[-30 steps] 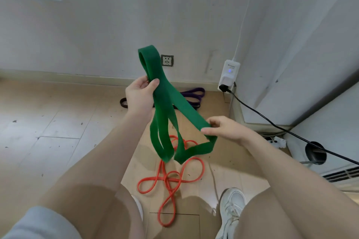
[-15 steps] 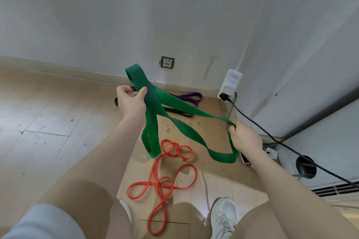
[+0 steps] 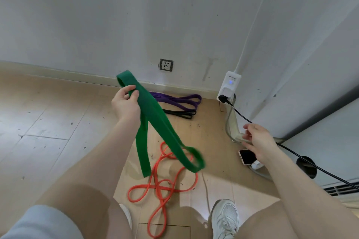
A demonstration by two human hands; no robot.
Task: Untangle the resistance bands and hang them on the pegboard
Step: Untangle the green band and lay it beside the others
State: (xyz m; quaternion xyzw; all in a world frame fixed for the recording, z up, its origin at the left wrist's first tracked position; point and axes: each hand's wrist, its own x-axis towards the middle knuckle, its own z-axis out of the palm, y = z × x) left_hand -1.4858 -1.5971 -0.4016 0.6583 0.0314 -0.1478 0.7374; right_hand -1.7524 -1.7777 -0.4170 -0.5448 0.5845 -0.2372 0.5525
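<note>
Left hand (image 3: 126,104) raised over the wood floor (image 3: 48,122), fingers and thumb curled round the green band (image 3: 155,124) near its top fold. Short loop of the band stands up past the fist; two flat strands hang down from the grip, one dropping straight, the other sweeping right into a blurred low loop, clear of the floor. Beneath it, the orange band (image 3: 159,188) lies on the floor in tangled loops, between two white shoes. Farther back, against the baseboard, the purple band (image 3: 180,99) lies flat, with the black band (image 3: 182,114) just in front of it. Right hand (image 3: 256,139) held apart from the green band, fingers spread and loose, gripping nothing. A phone (image 3: 247,157) lies face-up on the floor below that hand. Black cable (image 3: 291,151) runs from a white wall plug (image 3: 230,87).
</note>
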